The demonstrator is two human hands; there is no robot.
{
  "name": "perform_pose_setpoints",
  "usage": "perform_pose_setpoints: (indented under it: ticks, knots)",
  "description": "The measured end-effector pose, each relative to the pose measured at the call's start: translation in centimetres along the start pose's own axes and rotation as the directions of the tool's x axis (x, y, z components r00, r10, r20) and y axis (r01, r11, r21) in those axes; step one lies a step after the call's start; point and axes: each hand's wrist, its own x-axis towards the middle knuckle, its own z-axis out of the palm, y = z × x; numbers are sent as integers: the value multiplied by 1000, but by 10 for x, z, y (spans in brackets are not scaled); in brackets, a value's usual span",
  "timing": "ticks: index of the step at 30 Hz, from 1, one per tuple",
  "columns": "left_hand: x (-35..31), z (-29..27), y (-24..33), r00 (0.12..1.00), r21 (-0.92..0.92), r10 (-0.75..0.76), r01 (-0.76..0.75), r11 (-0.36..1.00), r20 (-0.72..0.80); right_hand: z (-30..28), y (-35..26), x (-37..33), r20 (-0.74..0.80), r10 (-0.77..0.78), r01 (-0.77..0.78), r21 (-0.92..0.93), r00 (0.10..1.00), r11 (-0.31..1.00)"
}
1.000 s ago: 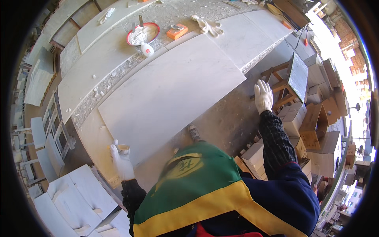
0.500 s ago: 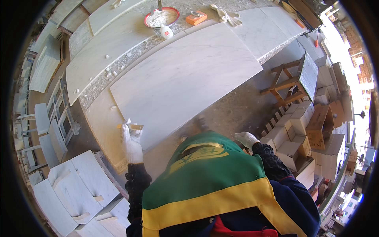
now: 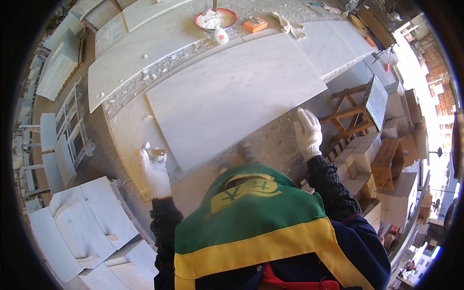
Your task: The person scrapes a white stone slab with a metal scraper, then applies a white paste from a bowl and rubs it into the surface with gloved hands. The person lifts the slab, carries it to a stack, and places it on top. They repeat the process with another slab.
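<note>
Beside smooth veined slab (image 3: 237, 92) | left hand (image 3: 156, 178): knit-gloved fingers gripping flat yellowish strip (image 3: 158, 152) | right hand (image 3: 309, 136): fingers outstretched

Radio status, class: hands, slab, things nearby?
Left hand gripping thin tan piece. Right hand open. White slab lying flat. White bottle beyond its far edge.

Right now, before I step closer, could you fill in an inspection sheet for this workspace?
Surface: bench, strewn with white crumbs.
Workpiece: pale veined slab, lying flat.
Clutter: red-rimmed bowl of white material, white bottle, orange block, spare gloves.
Left hand: gloved, holding a small yellowish piece.
Right hand: gloved, open, holding nothing.
Cables: nothing seen clearly.
Surroundings: stool and cardboard boxes at right; other slabs at lower left.
</note>
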Motion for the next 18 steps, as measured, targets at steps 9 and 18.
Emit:
perform_pose_setpoints:
  ticks: [9, 18]
  knots:
    - [-7, -30, 15, 998, 25, -10, 11, 1000, -60, 1, -108, 22, 479, -268, 343, -75, 836, 936]
    - [-1, -27, 8, 1000, 103, -6, 6, 995, 7, 19, -181, 24, 565, -699, 609, 386, 438, 693]
